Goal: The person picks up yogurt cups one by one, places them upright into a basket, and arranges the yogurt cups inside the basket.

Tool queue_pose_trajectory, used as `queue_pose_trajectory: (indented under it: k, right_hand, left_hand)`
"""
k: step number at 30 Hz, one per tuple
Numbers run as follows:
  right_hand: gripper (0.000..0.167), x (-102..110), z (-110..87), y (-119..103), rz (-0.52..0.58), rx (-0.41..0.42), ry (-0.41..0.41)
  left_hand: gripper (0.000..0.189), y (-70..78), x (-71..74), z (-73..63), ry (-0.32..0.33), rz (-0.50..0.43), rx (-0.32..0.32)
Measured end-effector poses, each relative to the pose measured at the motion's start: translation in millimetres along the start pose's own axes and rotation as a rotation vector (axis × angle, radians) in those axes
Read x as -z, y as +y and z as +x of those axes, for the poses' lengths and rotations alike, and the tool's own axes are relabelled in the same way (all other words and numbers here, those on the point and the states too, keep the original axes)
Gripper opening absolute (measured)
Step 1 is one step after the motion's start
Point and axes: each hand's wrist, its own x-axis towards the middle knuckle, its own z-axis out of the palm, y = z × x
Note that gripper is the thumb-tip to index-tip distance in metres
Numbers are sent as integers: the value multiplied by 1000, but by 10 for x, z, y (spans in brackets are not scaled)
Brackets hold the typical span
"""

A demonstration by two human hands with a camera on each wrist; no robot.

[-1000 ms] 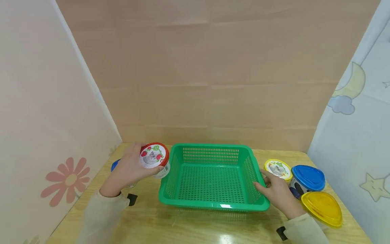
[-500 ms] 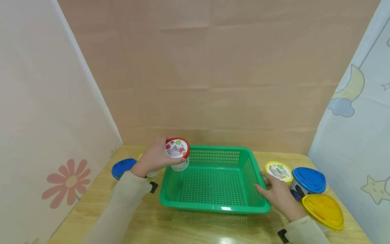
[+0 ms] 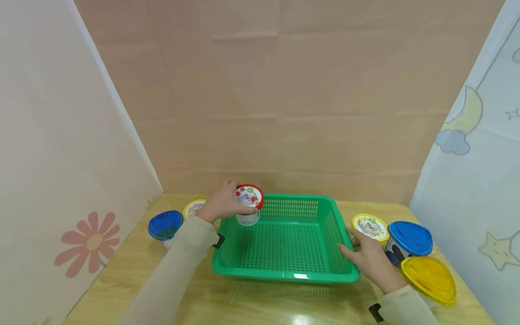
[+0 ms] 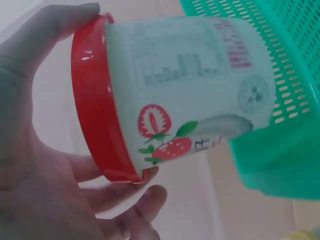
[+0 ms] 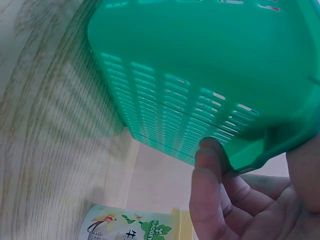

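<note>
In the head view my left hand (image 3: 223, 202) grips a yogurt tub (image 3: 249, 198) with a red lid, held in the air over the left side of a green plastic basket (image 3: 284, 274). The left wrist view shows strawberries printed on the white tub (image 4: 185, 90), with thumb and fingers around its lid. My right hand (image 3: 367, 257) holds the right rim of the basket, thumb on the inner side. Seen from the right wrist, its fingertips (image 5: 207, 185) lie against the basket's outer wall (image 5: 200, 60). The basket's slotted floor is bare.
Right of the basket stand a yellow-lidded tub (image 3: 370, 227), a blue-lidded tub (image 3: 411, 237) and a yellow-lidded container (image 3: 429, 279). To its left are a blue-lidded tub (image 3: 165, 225) and another yellow-lidded tub (image 3: 192, 208), partly behind the left hand. A paper-covered wall (image 3: 276, 99) rises behind.
My left hand has carried the red-lidded tub rightward, from beside the basket's left rim to over its left side. Tubs behind that arm have come into view. The right hand stays at the rim.
</note>
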Motion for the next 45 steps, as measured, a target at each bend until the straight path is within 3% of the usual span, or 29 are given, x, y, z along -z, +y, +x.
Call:
queue_pose_trajectory:
  k: [10,17,25,31,38,45]
  right_hand:
    - [68,-6,25,8,6,-11,-14]
    - [68,-13,6,17,9,-19,-15]
    - [65,-24,-22,-25,-2,-31,-22]
    - [63,-26,-41,-35,6,-28,-10]
    - [64,-23,-39,-41,-3,-26,-8]
    - [63,-20,-42,-58,2,-23,-1]
  left_hand:
    - [83,9,-155,137,-66,-26,37]
    - [79,21,-275,208,-119,68,91]
    - [85,31,-324,200,-132,79,133]
    - [91,-50,-423,230,-134,108,146]
    - [85,-169,-494,227,-146,172,140]
    - [75,-179,-505,233,-151,187,130]
